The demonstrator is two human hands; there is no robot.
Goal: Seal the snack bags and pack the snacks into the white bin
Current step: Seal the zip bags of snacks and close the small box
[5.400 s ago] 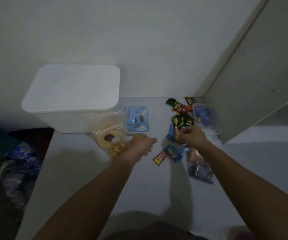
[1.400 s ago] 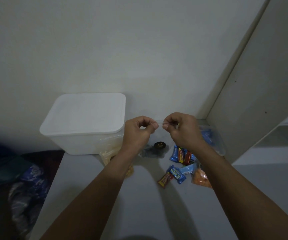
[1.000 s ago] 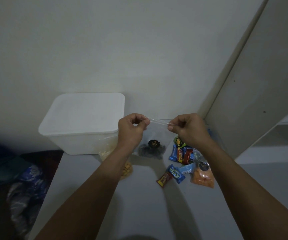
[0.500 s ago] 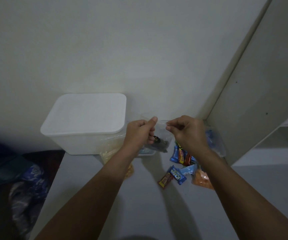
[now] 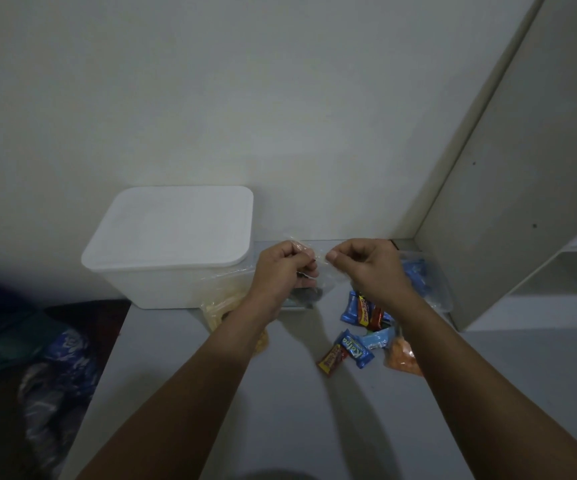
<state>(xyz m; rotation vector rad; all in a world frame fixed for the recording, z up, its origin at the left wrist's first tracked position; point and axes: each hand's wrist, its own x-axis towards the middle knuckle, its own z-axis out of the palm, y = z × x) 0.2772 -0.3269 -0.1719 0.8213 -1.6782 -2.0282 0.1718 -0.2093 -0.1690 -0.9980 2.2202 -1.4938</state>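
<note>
Both hands hold a small clear zip bag (image 5: 321, 282) with dark snacks above the grey table. My left hand (image 5: 282, 271) pinches its top edge at the left, and my right hand (image 5: 366, 268) pinches the same edge close beside it. The white bin (image 5: 172, 251) stands to the left with its lid on. Several wrapped candies (image 5: 356, 344) lie on the table under my right wrist. A clear bag of yellow snacks (image 5: 221, 306) sits beside the bin, partly hidden by my left forearm.
A bag of orange snacks (image 5: 403, 356) lies right of the candies. A clear bag with blue packets (image 5: 422, 282) rests against the cabinet panel (image 5: 509, 188) at the right. Dark cloth and a patterned bag (image 5: 55, 368) lie off the table's left edge.
A second ago my hands held the bag's top stretched wide. They have since moved together along the edge, and the bag hangs bunched between them.
</note>
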